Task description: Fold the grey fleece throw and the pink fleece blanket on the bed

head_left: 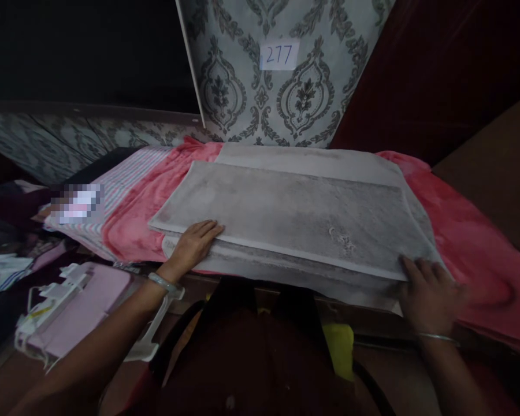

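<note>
A grey plush cloth [268, 208], perhaps a towel or small blanket, lies folded lengthwise into a wide rectangle. Its lower layer shows beyond the top fold at the back and along the front. My left hand [196, 242] rests on the near left part of the fold's front edge, fingers stretched out and flat. At the near right corner, my right hand [431, 294] lies with spread fingers over the edge, slightly blurred; its thumb is hard to make out. A pale wrinkled mark shows on the cloth's right half.
Beneath the grey cloth, a pink-red plush blanket [472, 231] covers the long surface. Striped fabric [132, 182] lies at left. A television [86, 58] hangs above it. A pink box-like item [84, 309] with white plastic parts stands lower left; something yellow [340, 349] is below.
</note>
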A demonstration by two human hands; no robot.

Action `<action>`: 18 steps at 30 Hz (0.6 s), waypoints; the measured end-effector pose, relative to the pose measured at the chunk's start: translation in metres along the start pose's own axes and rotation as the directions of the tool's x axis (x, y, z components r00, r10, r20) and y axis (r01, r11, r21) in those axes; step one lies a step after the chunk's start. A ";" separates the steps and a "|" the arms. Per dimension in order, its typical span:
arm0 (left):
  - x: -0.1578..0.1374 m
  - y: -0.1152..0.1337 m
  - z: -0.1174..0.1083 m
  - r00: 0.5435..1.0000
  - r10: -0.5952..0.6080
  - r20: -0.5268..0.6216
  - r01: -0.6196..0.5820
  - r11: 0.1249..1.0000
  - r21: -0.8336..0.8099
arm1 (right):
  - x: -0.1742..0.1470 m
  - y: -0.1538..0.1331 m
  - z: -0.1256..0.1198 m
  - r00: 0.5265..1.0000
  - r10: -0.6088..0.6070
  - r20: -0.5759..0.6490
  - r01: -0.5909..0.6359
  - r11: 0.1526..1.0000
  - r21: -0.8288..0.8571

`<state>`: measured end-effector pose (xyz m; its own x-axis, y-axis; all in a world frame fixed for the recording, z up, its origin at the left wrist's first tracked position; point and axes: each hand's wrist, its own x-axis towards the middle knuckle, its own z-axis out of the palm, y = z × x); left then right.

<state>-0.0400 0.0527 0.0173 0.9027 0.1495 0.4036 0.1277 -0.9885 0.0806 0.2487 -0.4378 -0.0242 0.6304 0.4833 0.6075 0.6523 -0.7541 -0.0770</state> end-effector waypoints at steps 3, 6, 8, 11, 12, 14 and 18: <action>0.008 0.011 0.011 0.999 0.050 -0.018 -0.050 0.999 -0.007 | 0.018 -0.055 0.001 0.994 -0.106 0.039 0.106 0.994 0.006; 0.012 0.019 0.021 0.998 0.042 -0.048 -0.042 0.999 0.009 | 0.034 -0.118 0.014 0.970 -0.241 0.040 0.235 0.966 0.108; 0.011 0.022 0.025 0.997 0.041 -0.061 -0.041 0.999 0.005 | 0.040 -0.153 0.026 0.952 -0.307 0.011 0.301 0.938 0.170; 0.007 0.025 0.026 0.996 0.058 -0.065 -0.059 0.998 -0.012 | 0.042 -0.185 0.044 0.919 -0.394 -0.007 0.383 0.888 0.254; 0.006 0.026 0.026 0.996 0.066 -0.063 -0.067 0.998 -0.014 | 0.041 -0.189 0.050 0.907 -0.421 -0.015 0.407 0.868 0.283; 0.002 0.028 0.028 0.995 0.071 -0.066 -0.072 0.997 -0.009 | 0.039 -0.190 0.060 0.885 -0.463 -0.048 0.450 0.826 0.340; -0.008 0.031 0.036 0.992 0.078 -0.096 -0.077 0.997 0.011 | 0.033 -0.179 0.071 0.870 -0.485 -0.087 0.478 0.787 0.390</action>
<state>-0.0280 0.0199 -0.0163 0.8665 0.0732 0.4938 0.0622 -0.9973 0.0388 0.1825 -0.2550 -0.0467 0.1949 0.7476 0.6349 0.9789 -0.1886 -0.0785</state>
